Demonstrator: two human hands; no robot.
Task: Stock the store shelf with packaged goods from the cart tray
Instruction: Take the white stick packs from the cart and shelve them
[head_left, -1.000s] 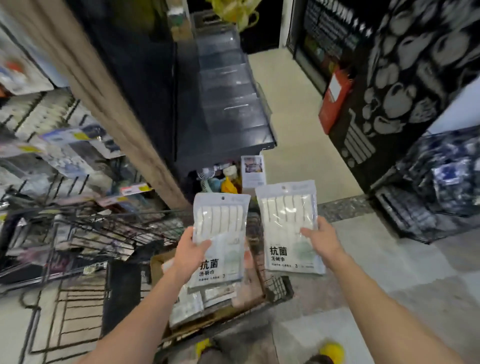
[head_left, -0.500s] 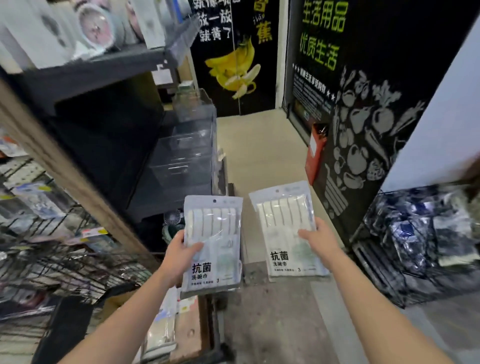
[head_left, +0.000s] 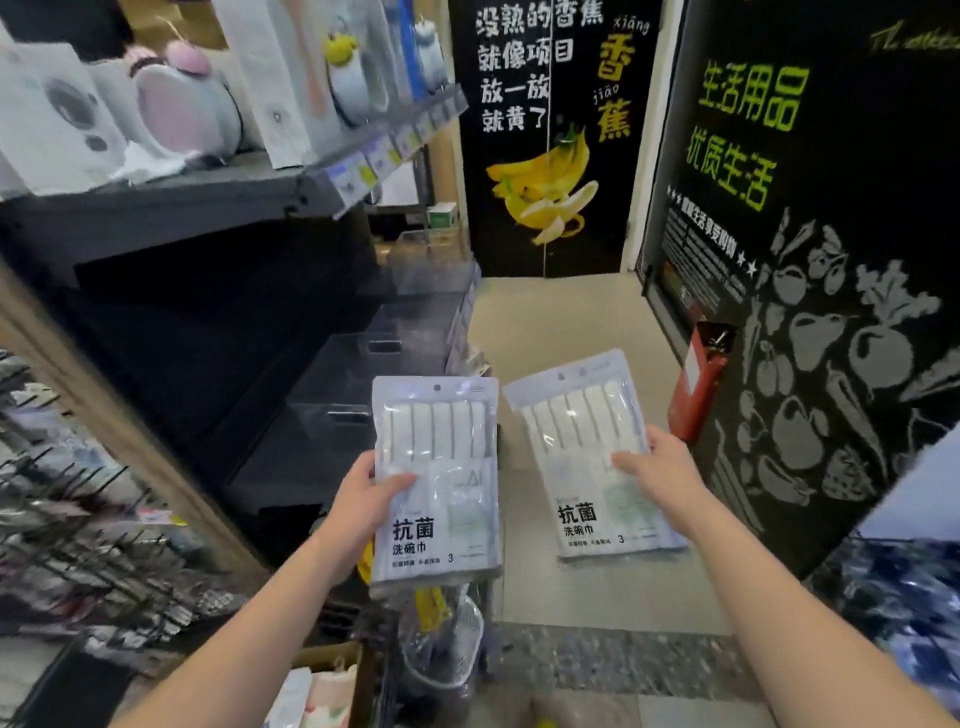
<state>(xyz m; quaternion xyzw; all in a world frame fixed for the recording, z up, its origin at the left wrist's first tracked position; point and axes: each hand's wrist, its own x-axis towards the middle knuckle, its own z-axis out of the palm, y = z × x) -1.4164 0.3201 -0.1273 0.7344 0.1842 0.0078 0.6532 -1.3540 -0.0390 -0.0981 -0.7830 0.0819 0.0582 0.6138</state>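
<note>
Here, left hand (head_left: 358, 506) grips left packet (head_left: 441, 535) of white cloths (head_left: 434, 431), right hand (head_left: 660, 467) grips right packet (head_left: 587, 519), packs (head_left: 311, 696) in cart tray (head_left: 327, 656).

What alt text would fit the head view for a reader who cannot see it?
The left hand holds the left pack and the right hand the right pack, both white, side by side in a shop aisle. Dark shelves stand at left, a red extinguisher at right.
</note>
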